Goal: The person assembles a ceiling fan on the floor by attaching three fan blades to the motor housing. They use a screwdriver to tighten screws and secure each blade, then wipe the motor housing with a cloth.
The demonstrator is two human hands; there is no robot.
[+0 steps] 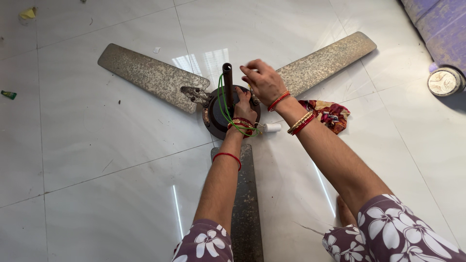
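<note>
Item: ceiling fan (213, 104), 3 dusty blades, lying on white tiled floor (97, 160), down-rod (227, 80) upright.
Left hand (245, 107): resting on motor hub, fingers curled against it; exact hold cannot be told.
Right hand (262, 80): above hub, fingers bent, pinching something small, unclear.
Wire: green wire (224, 109) looped around rod.
Nearby: patterned cloth (332, 115), white cylinder (271, 127), round tin (445, 81).

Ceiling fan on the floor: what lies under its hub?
Under the fan hub only the glossy white floor tiles show around it. The left hand rests on the hub; the right hand hovers above. Hub and hands cover whatever is directly beneath.
</note>
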